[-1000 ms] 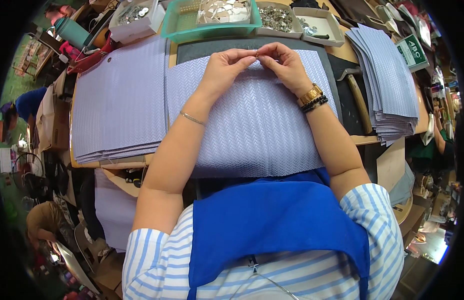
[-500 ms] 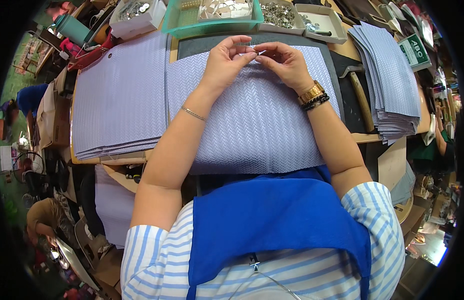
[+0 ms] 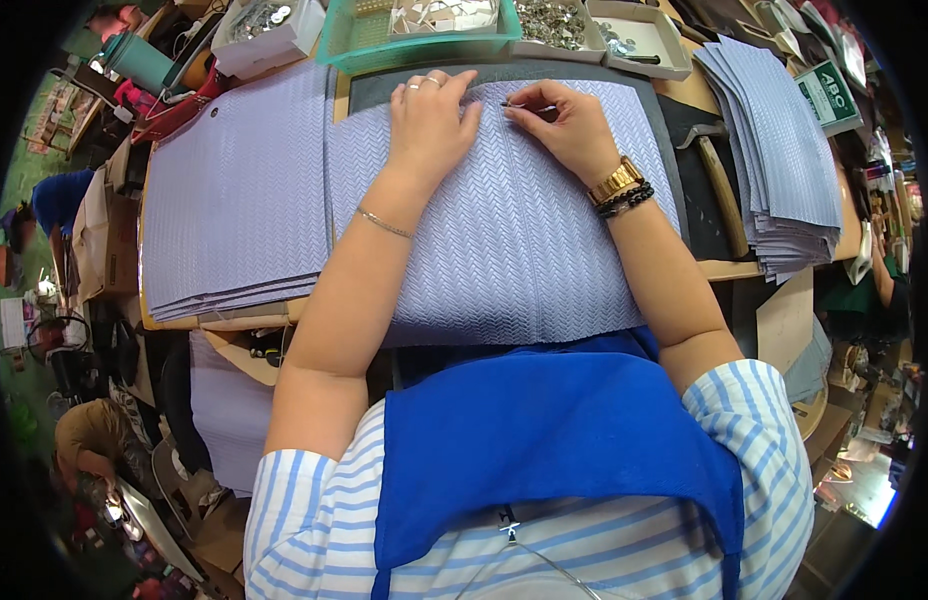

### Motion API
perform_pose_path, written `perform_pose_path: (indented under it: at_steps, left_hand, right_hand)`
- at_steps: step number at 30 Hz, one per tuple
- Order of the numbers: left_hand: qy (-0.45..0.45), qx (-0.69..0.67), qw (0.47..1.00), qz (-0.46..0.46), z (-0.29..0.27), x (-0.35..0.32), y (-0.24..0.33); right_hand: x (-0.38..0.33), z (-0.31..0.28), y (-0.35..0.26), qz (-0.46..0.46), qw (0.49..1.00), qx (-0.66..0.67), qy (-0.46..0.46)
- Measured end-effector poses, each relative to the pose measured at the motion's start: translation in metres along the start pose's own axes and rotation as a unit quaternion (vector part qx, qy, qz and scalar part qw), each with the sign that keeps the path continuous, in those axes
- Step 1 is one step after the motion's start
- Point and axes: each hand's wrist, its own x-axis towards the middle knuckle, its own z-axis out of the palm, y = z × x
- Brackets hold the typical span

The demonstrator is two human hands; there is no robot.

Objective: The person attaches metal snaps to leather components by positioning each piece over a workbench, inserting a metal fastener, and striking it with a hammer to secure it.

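Observation:
A lavender sheet with a woven herringbone pattern (image 3: 484, 250) lies in front of me, its near edge curving down toward my blue apron. Near the sheet's far edge, my left hand (image 3: 429, 125) rests on it, fingers stretched out and holding nothing. To the right of it, my right hand (image 3: 564, 125) pinches a small dark piece (image 3: 506, 104) between thumb and forefinger, close to that same edge. The piece is too small to name its kind. Under the sheet's far side shows a dark grey board (image 3: 374, 88).
Stacks of similar lavender sheets lie at left (image 3: 244, 200) and right (image 3: 774, 150). A hammer (image 3: 722, 190) rests right of the sheet. Along the back stand a green plastic basket (image 3: 414, 48) and white boxes of small metal parts (image 3: 269, 55). A person's bent body (image 3: 89, 430) appears at far left.
My two hands were together at the far edge, fingertips meeting around a small piece. Now my left hand has moved left and flattened onto the sheet, while my right keeps its pinch.

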Motion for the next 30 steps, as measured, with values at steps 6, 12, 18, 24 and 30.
perform_pose_path:
  at_steps: [6,12,18,24,30]
  left_hand:
    - [-0.079,-0.12,0.984,-0.11,-0.004,0.008,0.003]
    - [-0.086,-0.239,0.956,-0.146,-0.001,0.009,0.0]
    - [-0.114,-0.255,0.944,-0.177,0.0,0.012,-0.006]
    - [-0.111,-0.273,0.938,-0.18,0.001,0.012,-0.007]
    - [-0.088,-0.286,0.938,-0.173,0.004,0.01,-0.007]
  right_hand:
    - [-0.003,0.003,-0.011,-0.05,0.996,-0.069,-0.001]
    - [0.0,0.004,-0.011,-0.139,0.974,-0.176,0.007]
    - [0.0,0.006,-0.01,-0.155,0.972,-0.174,0.026]
    - [0.001,0.008,-0.012,-0.14,0.971,-0.195,0.021]
    - [0.005,0.01,-0.007,-0.165,0.966,-0.197,0.035]
